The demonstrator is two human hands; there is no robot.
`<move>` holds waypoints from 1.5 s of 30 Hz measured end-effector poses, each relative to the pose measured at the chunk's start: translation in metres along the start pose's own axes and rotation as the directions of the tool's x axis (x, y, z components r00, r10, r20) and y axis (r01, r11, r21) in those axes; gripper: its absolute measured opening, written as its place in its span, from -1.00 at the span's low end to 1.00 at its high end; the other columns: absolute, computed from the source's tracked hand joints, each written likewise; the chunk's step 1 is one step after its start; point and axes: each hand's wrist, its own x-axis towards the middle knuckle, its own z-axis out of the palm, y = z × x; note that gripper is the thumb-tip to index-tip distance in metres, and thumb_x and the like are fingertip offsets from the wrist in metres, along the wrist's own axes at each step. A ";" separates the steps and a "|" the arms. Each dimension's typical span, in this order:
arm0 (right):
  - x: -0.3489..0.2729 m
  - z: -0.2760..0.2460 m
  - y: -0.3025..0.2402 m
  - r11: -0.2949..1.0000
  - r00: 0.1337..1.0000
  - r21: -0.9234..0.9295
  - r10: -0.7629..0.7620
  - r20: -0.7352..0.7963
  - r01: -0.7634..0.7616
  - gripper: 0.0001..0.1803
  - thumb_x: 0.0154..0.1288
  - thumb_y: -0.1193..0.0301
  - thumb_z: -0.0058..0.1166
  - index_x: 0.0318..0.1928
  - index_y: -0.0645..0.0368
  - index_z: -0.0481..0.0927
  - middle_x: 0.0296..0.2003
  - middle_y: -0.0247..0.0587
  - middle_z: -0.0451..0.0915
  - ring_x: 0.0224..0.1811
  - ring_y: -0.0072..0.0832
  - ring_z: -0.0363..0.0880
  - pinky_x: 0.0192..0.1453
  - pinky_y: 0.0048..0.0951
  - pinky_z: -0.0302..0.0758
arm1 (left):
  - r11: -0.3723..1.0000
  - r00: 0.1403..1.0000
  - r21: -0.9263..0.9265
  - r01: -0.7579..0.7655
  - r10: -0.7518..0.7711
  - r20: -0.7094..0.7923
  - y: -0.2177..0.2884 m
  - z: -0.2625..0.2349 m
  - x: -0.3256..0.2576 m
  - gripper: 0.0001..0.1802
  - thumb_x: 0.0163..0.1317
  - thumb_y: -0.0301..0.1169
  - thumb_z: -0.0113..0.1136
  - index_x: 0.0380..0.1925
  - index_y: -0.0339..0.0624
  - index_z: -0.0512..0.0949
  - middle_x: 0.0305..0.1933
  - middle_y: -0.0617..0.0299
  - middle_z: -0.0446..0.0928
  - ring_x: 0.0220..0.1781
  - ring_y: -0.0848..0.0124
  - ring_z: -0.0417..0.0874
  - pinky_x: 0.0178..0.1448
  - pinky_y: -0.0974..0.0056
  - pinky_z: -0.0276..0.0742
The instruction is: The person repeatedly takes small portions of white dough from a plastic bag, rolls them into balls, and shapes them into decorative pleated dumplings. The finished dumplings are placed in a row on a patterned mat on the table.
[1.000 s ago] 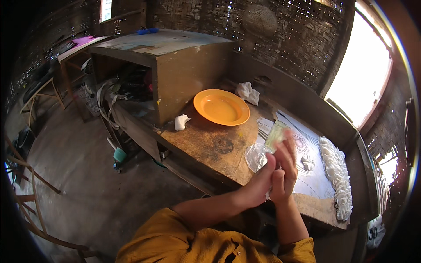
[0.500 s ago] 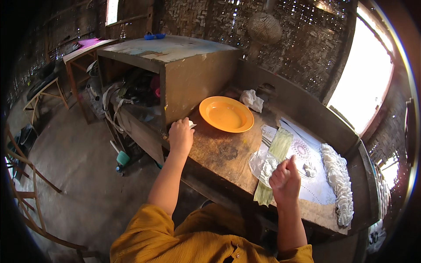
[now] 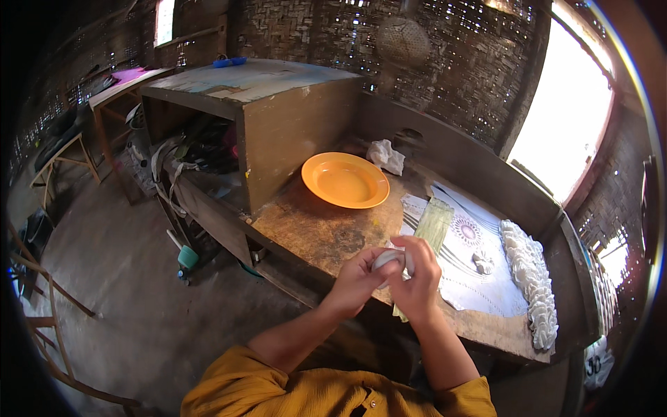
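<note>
Underneath everything runs a worn, stained wooden workbench [image 3: 326,233] set in a dim room with walls of woven bamboo matting [image 3: 458,62] and a bare earthen floor [image 3: 125,292]; bright daylight comes through a window opening [image 3: 566,118] on the right. Over the bench's near edge, the left hand [image 3: 358,281] and the right hand [image 3: 417,274] meet, fingers curled closed around a small white roundish lump [image 3: 389,260] pressed between them. Just beyond the hands lies a pale green folded leaf strip [image 3: 432,226] on a patterned white cloth [image 3: 479,271], with a row of white ruffled pieces [image 3: 531,278] along the cloth's right side. Farther back sits a round orange plastic plate [image 3: 345,181], beside a large open-fronted wooden box [image 3: 278,118] and a crumpled white rag [image 3: 385,156].
</note>
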 end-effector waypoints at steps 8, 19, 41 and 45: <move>-0.016 -0.022 0.017 0.963 0.992 -0.238 -0.120 0.034 0.125 -0.56 -0.08 0.20 0.34 -0.70 0.15 0.35 -0.72 -0.27 0.27 -0.69 -0.33 0.29 -0.61 -0.37 0.25 | 0.969 0.987 0.193 0.153 -0.161 0.027 0.000 0.012 -0.014 -0.70 0.31 -0.24 0.14 -0.15 -0.27 0.50 -0.42 0.44 0.41 -0.40 0.72 0.36 -0.35 0.54 0.33; 0.005 -0.113 0.027 0.502 0.791 0.729 0.605 0.087 -0.464 -0.62 0.38 0.26 -0.10 0.11 0.18 0.35 -0.20 -0.19 0.41 -0.21 -0.45 0.48 -0.19 -0.38 0.54 | -0.007 0.769 1.000 -0.003 0.640 0.007 0.071 -0.085 0.008 -0.53 0.19 -0.29 0.21 0.06 -0.27 0.41 0.06 -0.02 0.43 0.11 0.09 0.45 0.12 0.08 0.39; -0.040 -0.049 -0.024 0.981 0.980 0.189 -0.002 0.199 -0.037 0.14 0.02 -0.55 -0.45 0.04 0.39 0.33 -0.11 -0.07 0.50 -0.06 -0.29 0.39 0.20 -0.25 0.15 | 0.590 0.649 0.287 -0.755 0.735 0.195 0.013 0.044 0.005 -0.32 0.31 -0.47 0.02 0.38 -0.20 0.00 0.47 -0.12 -0.08 0.48 0.01 0.03 0.46 0.01 -0.02; -0.040 -0.052 -0.022 0.996 0.999 0.076 -0.038 -0.030 0.041 0.24 -0.05 -0.57 -0.50 0.21 0.40 0.19 0.11 0.07 0.29 0.20 -0.05 0.25 0.38 -0.07 -0.01 | 0.856 0.812 -0.243 -0.456 0.512 0.280 0.007 0.075 -0.007 -0.29 0.37 -0.39 -0.05 0.42 -0.12 -0.13 0.50 -0.09 -0.22 0.50 0.02 -0.06 0.47 0.00 -0.07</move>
